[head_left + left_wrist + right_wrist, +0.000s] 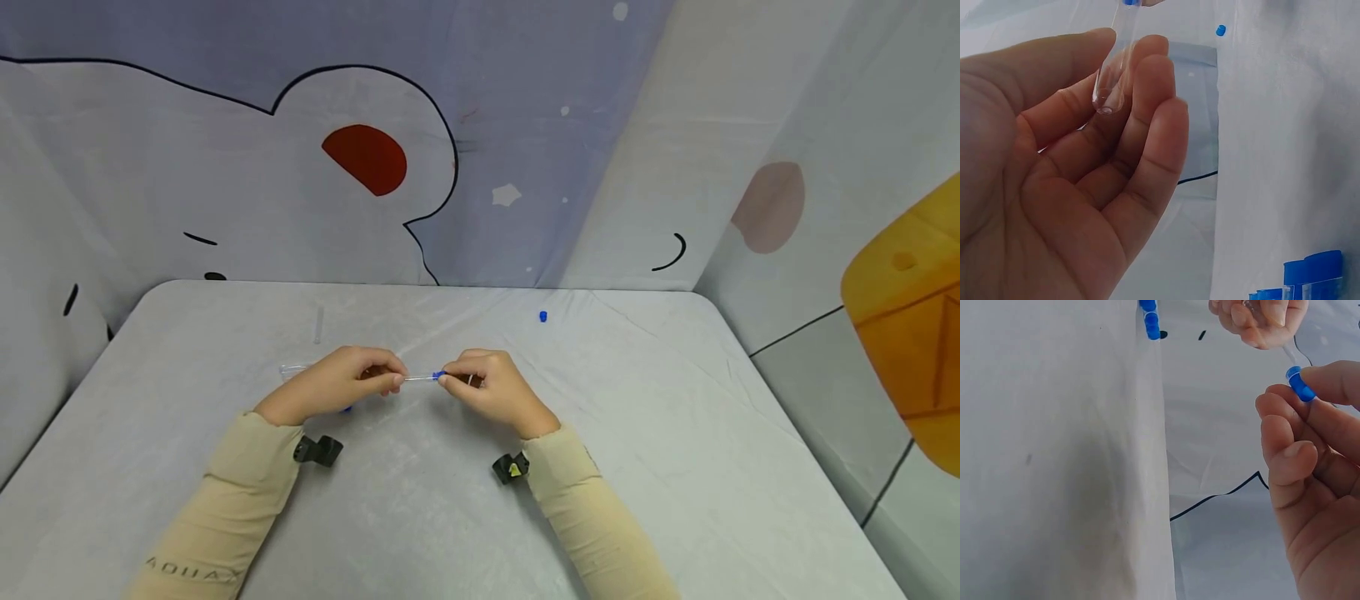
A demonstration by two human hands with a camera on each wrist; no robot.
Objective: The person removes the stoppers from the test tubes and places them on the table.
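Note:
A clear plastic tube (418,379) lies level between my two hands above the grey table (675,433). My left hand (392,381) grips its closed round end with curled fingers; in the left wrist view the tube (1113,62) rests against the fingertips (1147,69). My right hand (448,381) pinches the blue cap (438,376) on the tube's other end. In the right wrist view the cap (1300,384) sits between thumb and forefinger, and the left hand (1260,319) shows at the top.
A loose blue cap (543,317) lies at the table's far side. An uncapped clear tube (318,325) lies at the far left, another (292,368) beside my left hand. Several blue-capped tubes (1310,278) lie under my left wrist. Printed cloth walls surround the table.

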